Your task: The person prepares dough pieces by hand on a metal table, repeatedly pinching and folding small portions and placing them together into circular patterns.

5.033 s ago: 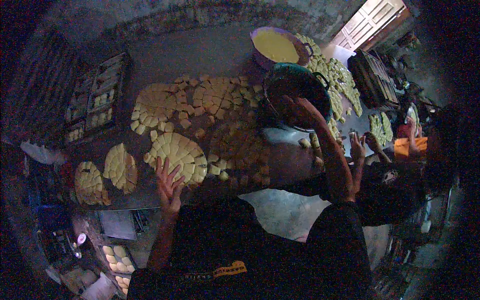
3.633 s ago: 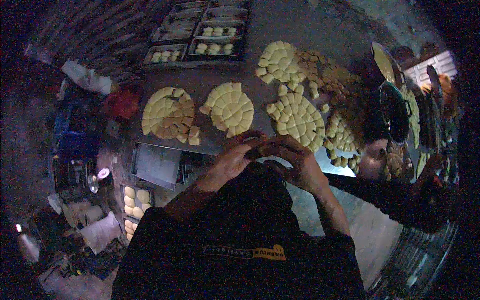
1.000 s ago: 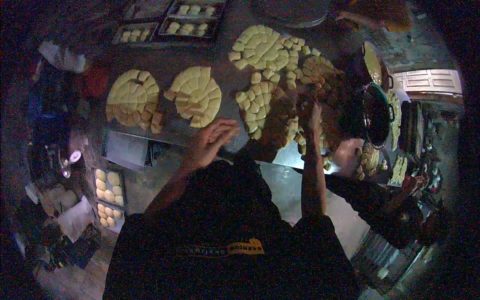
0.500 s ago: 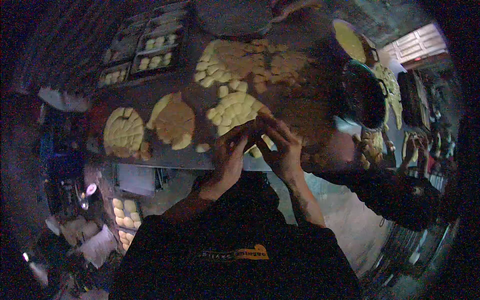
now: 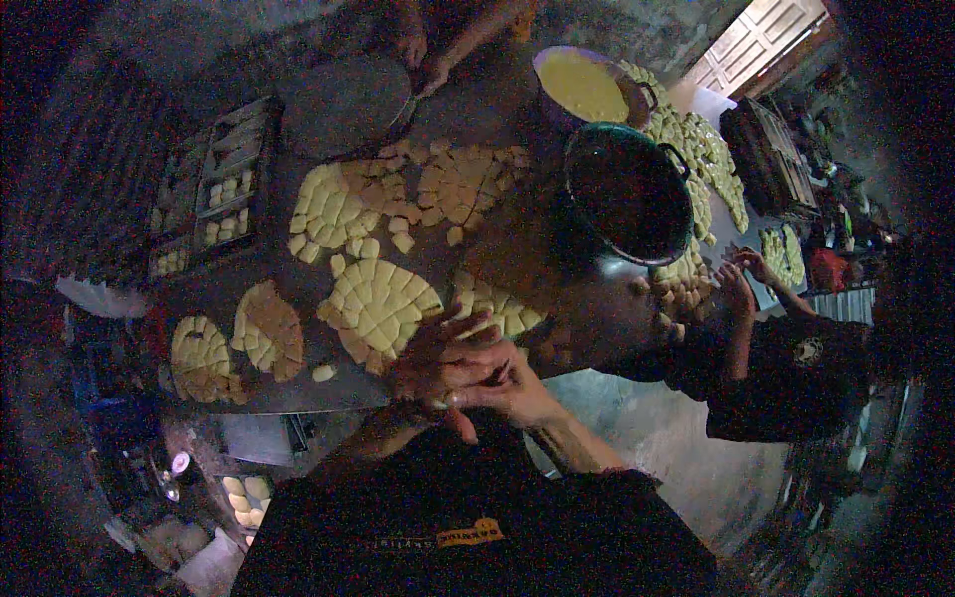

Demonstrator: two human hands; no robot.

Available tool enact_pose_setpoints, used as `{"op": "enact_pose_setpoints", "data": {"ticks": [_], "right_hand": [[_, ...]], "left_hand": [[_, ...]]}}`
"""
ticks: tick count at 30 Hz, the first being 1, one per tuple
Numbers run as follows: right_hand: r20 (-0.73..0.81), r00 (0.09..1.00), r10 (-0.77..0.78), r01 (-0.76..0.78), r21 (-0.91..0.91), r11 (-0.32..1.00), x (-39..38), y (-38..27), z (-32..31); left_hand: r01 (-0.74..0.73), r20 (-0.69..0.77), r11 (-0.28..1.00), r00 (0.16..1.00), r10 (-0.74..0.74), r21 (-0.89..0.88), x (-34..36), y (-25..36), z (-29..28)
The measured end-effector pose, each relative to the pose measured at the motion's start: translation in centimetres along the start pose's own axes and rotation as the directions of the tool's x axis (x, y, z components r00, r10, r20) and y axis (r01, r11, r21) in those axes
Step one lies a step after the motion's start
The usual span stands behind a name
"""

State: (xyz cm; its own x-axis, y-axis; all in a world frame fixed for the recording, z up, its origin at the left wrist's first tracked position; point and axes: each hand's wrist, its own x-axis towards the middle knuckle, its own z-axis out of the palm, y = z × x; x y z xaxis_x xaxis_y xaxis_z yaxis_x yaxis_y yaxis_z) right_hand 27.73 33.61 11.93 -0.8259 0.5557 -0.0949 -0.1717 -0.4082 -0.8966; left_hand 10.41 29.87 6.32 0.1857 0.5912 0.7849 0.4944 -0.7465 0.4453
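My left hand point(image 5: 426, 363) and my right hand point(image 5: 509, 393) are pressed together over the table's near edge. The left hand's fingers stretch out toward the upper right. Across its palm lie the right hand's bent fingers; whatever is between the palms, if anything, is hidden. Just beyond them lies a flat round of pale dough cut into chunks point(image 5: 383, 303). Another cut dough round point(image 5: 502, 308) sits to the right, partly covered by my fingers. A small loose dough piece point(image 5: 323, 373) lies left of my hands.
More cut dough point(image 5: 333, 209) spreads farther back. Two rounds point(image 5: 271, 333) lie left. A dark green-rimmed basin point(image 5: 629, 194) and a basin of yellow mixture point(image 5: 585, 88) stand right. Co-workers' hands point(image 5: 738, 284) are at right and, beyond the table, at a round pan point(image 5: 343, 104).
The view has turned, so the table's things appear farther left. My hands have left the near dough round and come together, the left fingers now stretched out.
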Motion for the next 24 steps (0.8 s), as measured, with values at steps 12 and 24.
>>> {"op": "enact_pose_setpoints", "data": {"ticks": [12, 24], "right_hand": [[0.064, 0.874, -0.481, 0.314, -0.830, 0.461, 17.1, -12.9, -16.1], [-0.147, 0.988, 0.053, -0.155, -0.968, 0.196, 38.5, -18.5, -42.2]], "left_hand": [[0.657, -0.358, 0.553, 0.422, -0.833, -0.512, 0.5, -0.1, 0.4], [0.572, -0.466, 0.361, -0.042, -0.884, -0.736, -16.4, 5.3, -5.6]]}}
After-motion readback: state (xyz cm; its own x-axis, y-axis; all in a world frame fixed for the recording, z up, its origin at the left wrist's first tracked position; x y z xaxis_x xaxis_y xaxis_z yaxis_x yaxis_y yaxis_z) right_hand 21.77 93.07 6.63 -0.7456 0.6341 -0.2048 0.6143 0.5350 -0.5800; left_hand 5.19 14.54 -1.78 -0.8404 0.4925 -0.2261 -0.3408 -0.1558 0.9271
